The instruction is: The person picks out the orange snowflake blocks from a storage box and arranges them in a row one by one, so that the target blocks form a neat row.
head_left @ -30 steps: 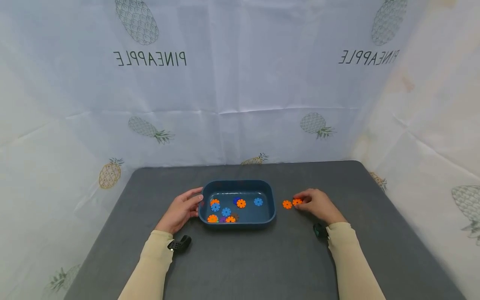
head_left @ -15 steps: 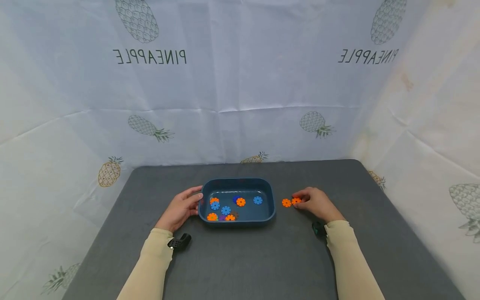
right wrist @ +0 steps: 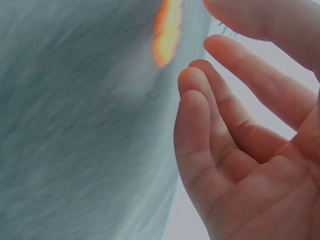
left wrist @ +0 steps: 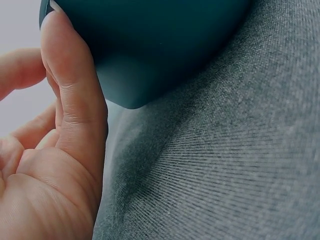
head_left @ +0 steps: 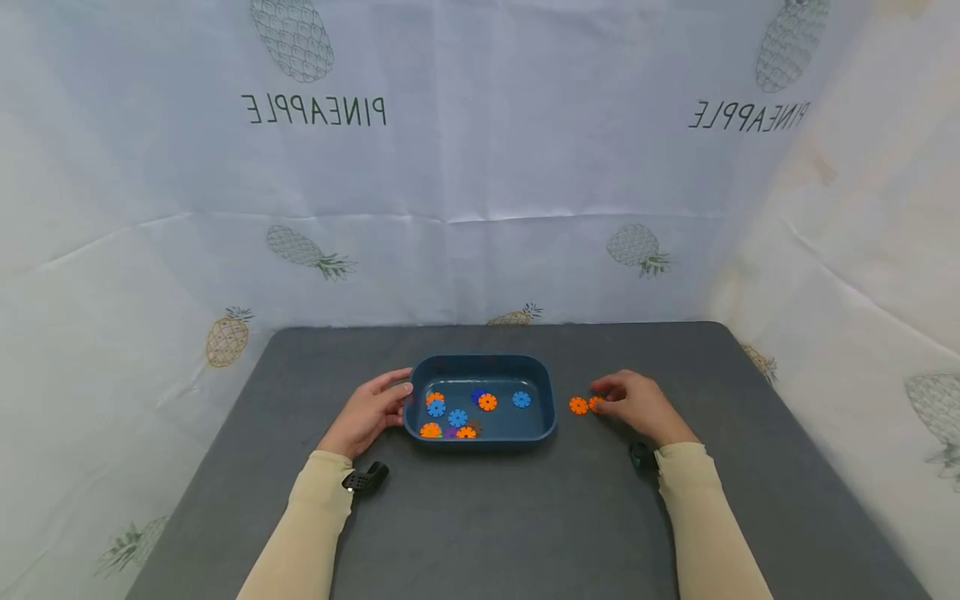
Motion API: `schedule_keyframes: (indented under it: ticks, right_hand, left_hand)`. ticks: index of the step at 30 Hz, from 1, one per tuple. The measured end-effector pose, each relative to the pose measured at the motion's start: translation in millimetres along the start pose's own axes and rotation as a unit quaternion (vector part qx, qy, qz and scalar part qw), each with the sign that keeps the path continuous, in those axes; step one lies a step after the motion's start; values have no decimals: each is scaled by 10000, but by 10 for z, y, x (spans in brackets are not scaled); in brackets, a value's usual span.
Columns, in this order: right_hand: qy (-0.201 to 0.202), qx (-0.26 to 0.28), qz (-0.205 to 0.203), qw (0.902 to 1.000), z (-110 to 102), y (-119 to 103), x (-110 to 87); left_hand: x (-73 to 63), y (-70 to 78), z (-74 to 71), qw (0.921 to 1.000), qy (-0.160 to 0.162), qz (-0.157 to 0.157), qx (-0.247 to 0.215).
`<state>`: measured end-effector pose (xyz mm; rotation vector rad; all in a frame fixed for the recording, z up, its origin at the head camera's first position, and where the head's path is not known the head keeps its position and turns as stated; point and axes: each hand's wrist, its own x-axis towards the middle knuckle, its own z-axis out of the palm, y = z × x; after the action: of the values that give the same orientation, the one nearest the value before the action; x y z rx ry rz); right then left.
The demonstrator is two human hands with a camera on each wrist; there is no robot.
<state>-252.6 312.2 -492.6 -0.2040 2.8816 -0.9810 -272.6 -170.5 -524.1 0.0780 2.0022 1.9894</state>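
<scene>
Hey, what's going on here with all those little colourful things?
Somebody is sitting or standing at a grey table, and their left hand is holding the left end of a blue tray. Blue, orange and other coloured notched discs lie inside it. Two orange ones are outside, to the right of the tray. The right hand is at the farther one, partly covering it; I can't tell whether it's pinched. The nearer one lies on the table.

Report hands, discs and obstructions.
Left hand holds blue tray. Right hand at rightmost orange disc, grip unclear. Second orange disc between right hand and tray.
</scene>
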Motion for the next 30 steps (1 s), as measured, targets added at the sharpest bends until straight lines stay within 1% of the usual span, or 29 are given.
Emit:
schedule_keyframes:
  ticks: [3,7,12,16,19,23,26,30]
  right_hand:
    - [54,-90,-231,9997,-30,-184,30]
    - [-75,-147,-638,9978,-72,-575,159]
    - [-574,-283,-997,9930,-68,-1084,373]
    - [-1025,-468,-1242,9858,78,-1395,554]
    - [-1377,-782,-1374,9778,262,-1548,680]
    - [-1742,-1359,-1364,9657,515,-1672,771]
    - [-1848,-1681,-1290,9597,655,-1738,774]
    - [-1821,-1814,-1270,9580,751,-1805,755]
  left_hand:
    - [0,-23,-12,10000,-28,1,-15]
    - [-1,-36,-21,10000,33,18,-61]
    - [15,-36,-6,9999,-54,42,-77]
    - [14,-35,-8,9999,-59,83,-3]
    - [12,-31,-14,9999,-38,118,30]
    - [18,-32,-17,9999,-45,130,-1]
    - [18,-34,-27,9999,-37,131,-20]
    - [7,-9,-41,9999,-15,152,-42]
